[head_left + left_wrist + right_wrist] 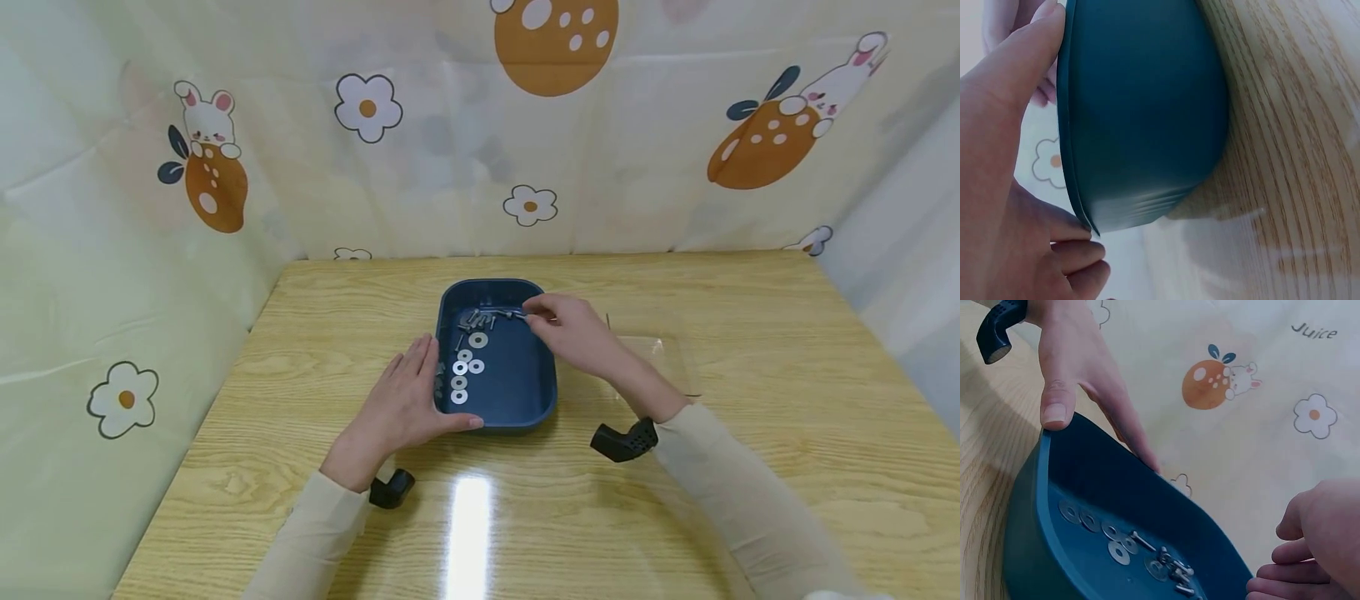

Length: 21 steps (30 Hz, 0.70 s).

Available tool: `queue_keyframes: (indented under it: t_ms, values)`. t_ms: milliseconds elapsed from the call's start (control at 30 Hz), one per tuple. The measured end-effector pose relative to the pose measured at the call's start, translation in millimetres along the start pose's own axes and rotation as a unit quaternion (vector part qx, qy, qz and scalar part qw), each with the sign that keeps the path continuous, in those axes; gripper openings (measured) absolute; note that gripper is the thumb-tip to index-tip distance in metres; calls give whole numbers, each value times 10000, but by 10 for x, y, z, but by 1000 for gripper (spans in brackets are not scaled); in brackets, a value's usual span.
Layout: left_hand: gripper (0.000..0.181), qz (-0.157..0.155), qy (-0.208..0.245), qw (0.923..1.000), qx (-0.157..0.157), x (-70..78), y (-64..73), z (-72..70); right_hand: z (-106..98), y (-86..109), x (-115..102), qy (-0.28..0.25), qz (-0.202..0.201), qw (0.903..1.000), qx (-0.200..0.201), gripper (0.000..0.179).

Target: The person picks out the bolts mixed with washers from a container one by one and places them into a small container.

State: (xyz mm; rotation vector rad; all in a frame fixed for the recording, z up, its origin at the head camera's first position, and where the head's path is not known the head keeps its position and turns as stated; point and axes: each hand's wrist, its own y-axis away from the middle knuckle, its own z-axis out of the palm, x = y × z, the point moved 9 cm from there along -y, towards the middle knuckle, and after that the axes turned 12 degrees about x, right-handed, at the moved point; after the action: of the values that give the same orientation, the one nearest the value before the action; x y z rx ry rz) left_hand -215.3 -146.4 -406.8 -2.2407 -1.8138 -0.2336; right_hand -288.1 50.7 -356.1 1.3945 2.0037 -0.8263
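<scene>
A dark blue tray (517,379) stands on the wooden table. Several flat washers (460,382) lie along its left part, and several small bolts (480,319) are heaped towards its back. My left hand (408,400) rests against the tray's front left corner. Its thumb lies on the front rim and its straight fingers run along the left side. Over the back right rim reaches my right hand (573,329), fingers bent, fingertips beside the bolts at the back. Whether they pinch a bolt is hidden. In the right wrist view, washers (1119,552) and bolts (1175,572) show inside the tray.
To the right of the tray lies a clear plastic piece (660,358), partly behind the right forearm. A black wrist camera (624,440) sits on the right wrist, another (392,488) on the left. A printed curtain (450,167) hangs behind the table (300,333).
</scene>
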Motion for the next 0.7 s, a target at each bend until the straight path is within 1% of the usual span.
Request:
queue_keyframes:
  t_ms: [200,367,500,700]
  values:
    - [132,-30,-29,10000,-73,-4,3,-10,181,-84,-36,-27,31,9998,-169,34]
    - [133,-53,-106,9999,-105,1,-3,-3,300,-117,-27,10,91,9994,-346,33]
    - [133,-57,-159,9998,-135,0,0,3,410,-145,-19,-193,212,9976,-632,35]
    - [132,46,-271,9994,-186,0,0,8,564,-191,-18,-559,461,9923,-1007,38]
